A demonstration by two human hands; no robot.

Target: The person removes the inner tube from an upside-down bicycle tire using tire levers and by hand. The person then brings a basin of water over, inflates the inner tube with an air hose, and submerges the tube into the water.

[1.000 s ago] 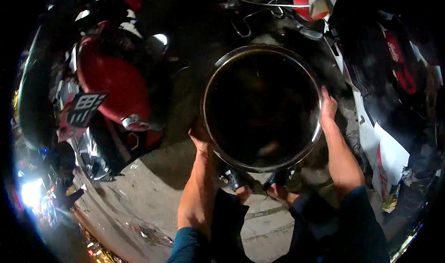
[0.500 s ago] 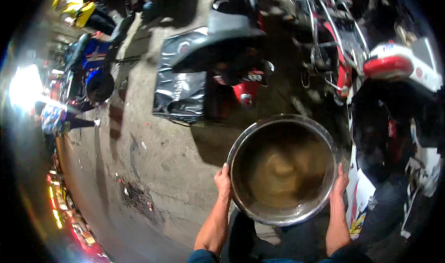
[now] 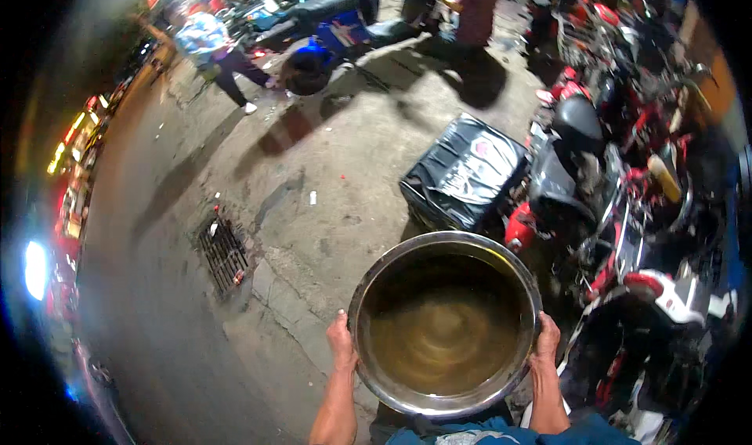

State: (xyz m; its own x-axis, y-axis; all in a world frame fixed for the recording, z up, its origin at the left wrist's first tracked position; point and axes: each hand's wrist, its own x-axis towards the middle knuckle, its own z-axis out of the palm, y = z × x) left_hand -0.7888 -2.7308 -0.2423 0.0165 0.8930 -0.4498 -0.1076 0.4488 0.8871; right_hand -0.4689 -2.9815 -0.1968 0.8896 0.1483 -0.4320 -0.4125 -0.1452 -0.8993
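Gripped wide, round, silver metal basin [image 3: 443,407] by opposite sides with left hand [image 3: 341,343] and right hand [image 3: 547,339]; held between them, with murky brown liquid [image 3: 446,331] inside. Judged mid-carry: lifted, not set down. Noted slatted drain grate [image 3: 224,258] ahead-left of left hand.

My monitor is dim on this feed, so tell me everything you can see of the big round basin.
The basin is wide, round and shiny, apparently metal, with a broad, pale-edged rim. Murky brown liquid lies inside below the rim, showing faint curved rings. It is held opening upward, looking roughly level, before the person's blue top; whether they touch is unclear. The left hand grips its left side and the right hand its right. Its underside is hidden.
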